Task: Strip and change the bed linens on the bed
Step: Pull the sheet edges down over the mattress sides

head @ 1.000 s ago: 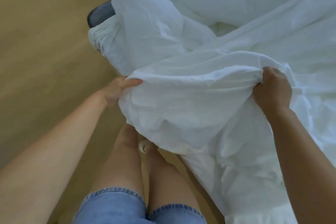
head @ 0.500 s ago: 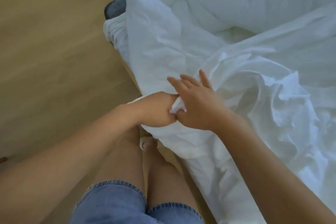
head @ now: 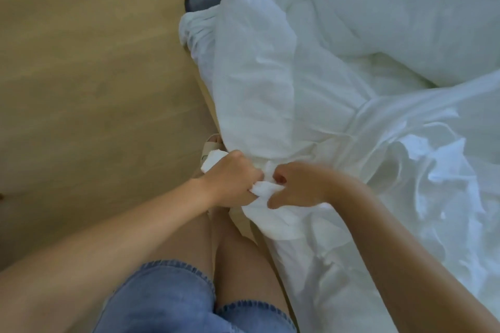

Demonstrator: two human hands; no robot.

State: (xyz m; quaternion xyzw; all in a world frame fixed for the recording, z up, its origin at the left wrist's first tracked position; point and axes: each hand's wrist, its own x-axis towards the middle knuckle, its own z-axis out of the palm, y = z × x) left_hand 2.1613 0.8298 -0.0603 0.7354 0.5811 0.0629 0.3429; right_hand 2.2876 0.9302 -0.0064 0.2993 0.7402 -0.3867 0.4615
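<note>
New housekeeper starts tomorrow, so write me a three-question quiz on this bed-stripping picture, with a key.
1. True or false: the left hand and the right hand both grip the crumpled white fabric sheet.
2. What does the person stand on? A) tan wooden floor B) grey carpet C) white tiles
3. Fill in: the frayed shorts are blue ___.
Key: 1 true; 2 A; 3 denim.

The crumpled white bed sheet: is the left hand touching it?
Touching. The head view shows the left hand gripping a bunch of the crumpled white bed sheet, cloth poking out both sides.
</note>
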